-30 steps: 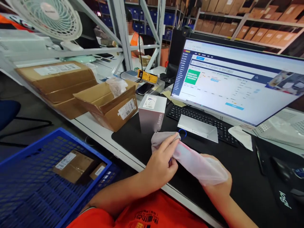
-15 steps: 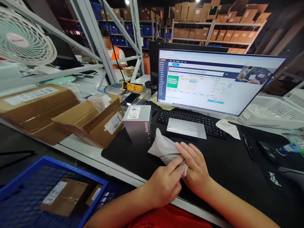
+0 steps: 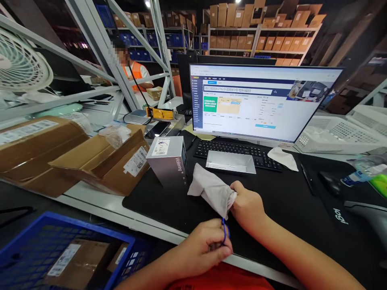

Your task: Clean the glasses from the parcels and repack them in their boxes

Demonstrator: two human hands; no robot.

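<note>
A pale grey cloth pouch (image 3: pixel 208 187) hangs tilted above the black desk mat (image 3: pixel 169 209). My right hand (image 3: pixel 249 205) is closed on the pouch's gathered mouth end, with its fingertips partly hidden behind the cloth. A blue cord (image 3: pixel 224 229) runs down from that end into my left hand (image 3: pixel 207 243), whose fingers are curled round it. Just beyond the pouch stands a silver-grey box (image 3: pixel 169 163) with a printed label on top. An open silver box part (image 3: pixel 230 162) lies against the keyboard (image 3: pixel 238 152).
Opened cardboard boxes (image 3: pixel 102 161) sit on the left, above a blue crate (image 3: pixel 66 223) holding parcels. A monitor (image 3: pixel 260 108) stands behind the keyboard. Rightward are a white cloth (image 3: pixel 283 158), a mouse (image 3: pixel 330 183) and a bottle (image 3: pixel 363 173). Another person (image 3: pixel 136 74) is behind the metal frame.
My left hand has moved down off the pouch, and a blue cord now shows between it and the pouch. My right hand has turned and closed on the pouch's end.
</note>
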